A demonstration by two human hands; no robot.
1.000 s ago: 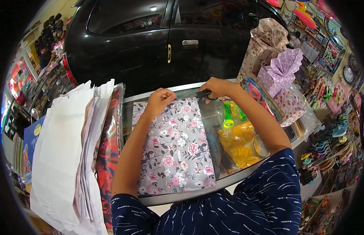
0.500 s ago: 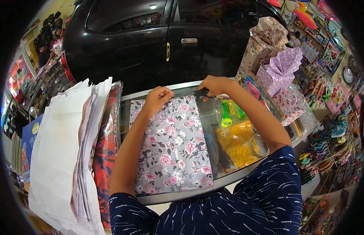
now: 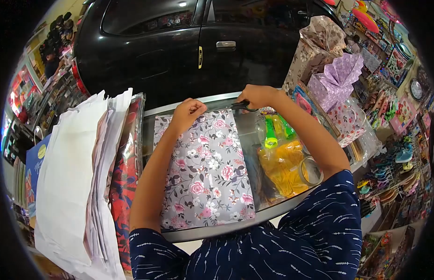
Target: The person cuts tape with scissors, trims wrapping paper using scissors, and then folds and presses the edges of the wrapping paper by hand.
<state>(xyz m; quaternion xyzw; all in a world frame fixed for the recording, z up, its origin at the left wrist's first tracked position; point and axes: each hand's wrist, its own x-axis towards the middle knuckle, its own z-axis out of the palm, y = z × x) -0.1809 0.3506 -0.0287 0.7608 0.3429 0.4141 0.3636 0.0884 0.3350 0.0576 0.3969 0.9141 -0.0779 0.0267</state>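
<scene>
A flat grey package or sheet of wrapping paper [image 3: 207,172], printed with pink roses and white flowers, lies on the glass counter in front of me. My left hand [image 3: 189,115] is at its top edge, fingertips pinched together. What sits between those fingertips is too small to make out. To the right, my right hand [image 3: 260,97] grips black-handled scissors [image 3: 244,107] just past the paper's top right corner. The scissors point left toward my left hand, and their blades are hard to see.
White paper sheets [image 3: 67,177] are stacked at the left beside red patterned plastic-wrapped material [image 3: 123,186]. Under or on the glass at right are yellow packets [image 3: 284,168] and a tape roll [image 3: 311,171]. Wrapped gifts [image 3: 336,84] stand at the far right; a black car [image 3: 151,60] is behind the counter.
Both hands sit slightly higher in the view, and the scissors have turned a little in my right hand. The floral paper stays in place.
</scene>
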